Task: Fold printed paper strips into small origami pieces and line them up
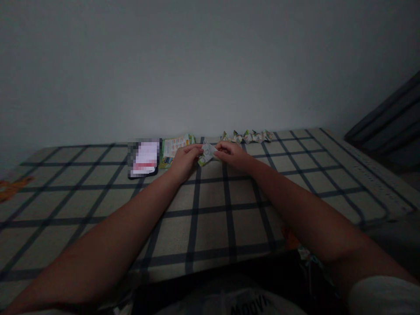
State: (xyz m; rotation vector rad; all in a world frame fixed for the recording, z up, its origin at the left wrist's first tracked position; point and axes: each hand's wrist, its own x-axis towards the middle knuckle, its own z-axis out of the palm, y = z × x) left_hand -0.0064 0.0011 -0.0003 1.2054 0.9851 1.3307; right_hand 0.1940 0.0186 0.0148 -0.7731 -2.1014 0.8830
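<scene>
Both my hands reach forward over a checked cloth surface [210, 218] and hold one small folded piece of printed paper [207, 153] between them. My left hand [185, 160] pinches its left edge and my right hand [233, 155] pinches its right edge. The paper is pale grey with green at its lower corner. A row of several small folded paper shapes [246, 136] lies just beyond my right hand, near the wall. A sheet of colourful printed paper [175, 148] lies flat behind my left hand.
A phone [143, 159] with a lit screen lies left of the printed sheet. A pale wall rises at the back. An orange printed patch [13, 187] shows at the far left of the cloth. Dark furniture [390, 127] stands at the right.
</scene>
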